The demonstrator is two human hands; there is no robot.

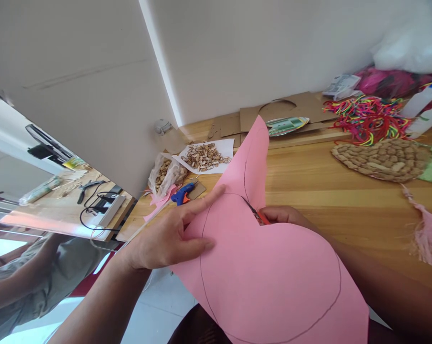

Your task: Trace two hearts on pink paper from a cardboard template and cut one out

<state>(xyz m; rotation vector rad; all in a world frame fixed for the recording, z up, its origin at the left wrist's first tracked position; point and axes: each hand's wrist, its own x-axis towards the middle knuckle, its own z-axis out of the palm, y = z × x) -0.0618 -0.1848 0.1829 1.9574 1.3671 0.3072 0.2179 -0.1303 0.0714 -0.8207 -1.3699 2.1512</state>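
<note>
A large sheet of pink paper point(266, 282) fills the lower middle of the view, with a rounded outline drawn on it in dark line. My left hand point(180, 231) grips its left edge, thumb and fingers lying on the upper face. Partly hidden behind the sheet, my right hand point(282, 215) is closed on scissors point(259, 216) with orange-red handles. The blades are at a cut in the paper, by the drawn line at the notch. Above the cut, a pointed flap of the sheet stands up.
On the wooden table point(302, 177) lie a blue glue gun point(183, 193), peanut-shell pieces point(206, 156) on white paper, and a bag of peanuts point(162, 174). Cardboard point(233, 125), colourful cords point(372, 119), a shell-covered piece point(383, 160) and a pink tassel point(431, 234) lie beyond. Another person's arm point(22, 282) shows left.
</note>
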